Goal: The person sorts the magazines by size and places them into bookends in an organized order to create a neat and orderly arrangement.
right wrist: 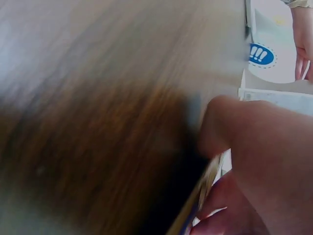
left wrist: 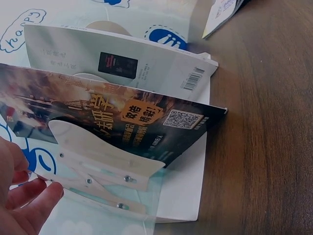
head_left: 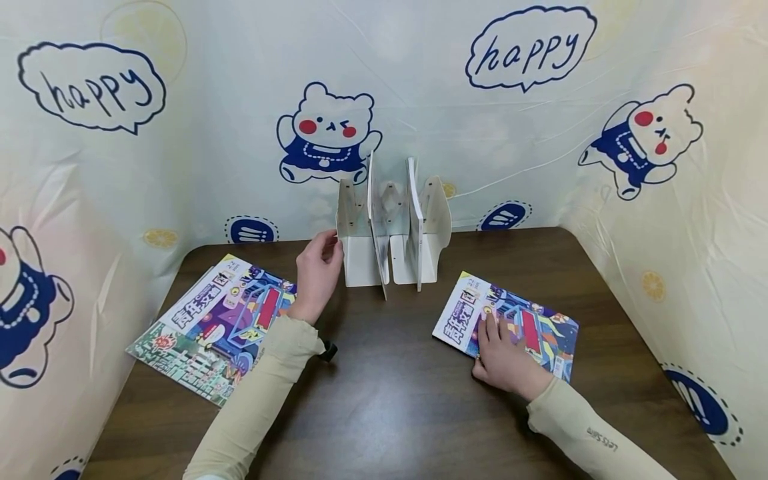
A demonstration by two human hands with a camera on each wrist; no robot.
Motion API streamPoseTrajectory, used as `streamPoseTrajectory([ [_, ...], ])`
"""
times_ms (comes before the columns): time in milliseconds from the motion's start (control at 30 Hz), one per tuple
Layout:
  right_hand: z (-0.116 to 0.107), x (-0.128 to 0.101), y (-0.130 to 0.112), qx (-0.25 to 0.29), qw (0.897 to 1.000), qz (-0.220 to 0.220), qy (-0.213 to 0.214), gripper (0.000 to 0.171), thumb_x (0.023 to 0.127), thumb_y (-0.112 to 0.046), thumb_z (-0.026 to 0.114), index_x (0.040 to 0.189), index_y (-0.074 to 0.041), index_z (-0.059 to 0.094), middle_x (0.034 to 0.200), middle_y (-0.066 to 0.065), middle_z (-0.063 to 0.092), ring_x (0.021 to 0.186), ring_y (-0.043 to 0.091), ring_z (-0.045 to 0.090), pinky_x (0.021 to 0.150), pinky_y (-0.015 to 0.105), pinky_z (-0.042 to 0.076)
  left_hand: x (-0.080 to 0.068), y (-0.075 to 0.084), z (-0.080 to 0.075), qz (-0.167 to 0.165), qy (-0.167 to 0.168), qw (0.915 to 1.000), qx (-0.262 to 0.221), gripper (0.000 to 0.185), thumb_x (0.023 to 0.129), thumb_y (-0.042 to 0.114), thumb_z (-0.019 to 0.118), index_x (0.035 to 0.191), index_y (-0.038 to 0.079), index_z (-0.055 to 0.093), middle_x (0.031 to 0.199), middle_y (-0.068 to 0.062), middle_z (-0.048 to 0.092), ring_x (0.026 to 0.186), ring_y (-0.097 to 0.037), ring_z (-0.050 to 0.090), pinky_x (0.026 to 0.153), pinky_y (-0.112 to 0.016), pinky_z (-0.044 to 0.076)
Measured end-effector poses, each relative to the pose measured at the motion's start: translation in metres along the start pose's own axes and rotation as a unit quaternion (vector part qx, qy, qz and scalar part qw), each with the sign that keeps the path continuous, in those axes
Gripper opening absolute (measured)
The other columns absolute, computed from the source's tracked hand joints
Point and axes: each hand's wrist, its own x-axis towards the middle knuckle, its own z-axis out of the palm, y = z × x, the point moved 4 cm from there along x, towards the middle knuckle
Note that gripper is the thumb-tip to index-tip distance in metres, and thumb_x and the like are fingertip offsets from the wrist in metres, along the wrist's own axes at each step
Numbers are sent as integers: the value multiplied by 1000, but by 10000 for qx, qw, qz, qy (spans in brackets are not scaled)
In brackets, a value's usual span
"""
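Meanwhile, right hand (head_left: 506, 358) grips magazine (head_left: 528, 330) edge.

Magazine stack (head_left: 204, 327), bear-print backdrop (head_left: 327, 133)

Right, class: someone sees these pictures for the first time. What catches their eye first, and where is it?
The white bookend rack at the back of the dark table, with two magazines standing in it. The left hand touches its left side. The right hand rests on a colourful magazine lying flat at the right.
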Motion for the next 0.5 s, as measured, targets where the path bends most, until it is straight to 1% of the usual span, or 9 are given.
streamPoseTrajectory([
  [100,0,1,2,-51,10000,26,7,83,97,-27,67,158,11,27,167,35,15,150,61,14,100,88,25,0,0,0,0,-1,10000,-5,32,106,17,62,137,8,64,128,-14,69,111,-27,70,94,-43,60],
  [233,1,3,7,-130,9997,51,217,74,99,-19,67,158,9,31,167,33,19,150,60,17,99,87,27,0,1,1,-11,-11,10000,6,32,105,16,63,136,8,64,128,-14,69,111,-28,70,94,-43,60],
  [367,2,2,11,77,9992,98,388,65,102,-10,61,158,7,33,167,32,21,151,58,18,101,86,26,0,1,0,-9,-16,10000,33,32,105,16,63,136,7,64,127,-14,69,111,-28,70,94,-43,61],
  [500,2,2,14,286,9981,86,545,64,99,-1,62,158,6,35,166,33,23,150,59,19,101,85,26,0,2,0,-14,-2,10000,17,32,105,15,63,136,7,64,128,-15,69,111,-28,70,93,-44,61],
])
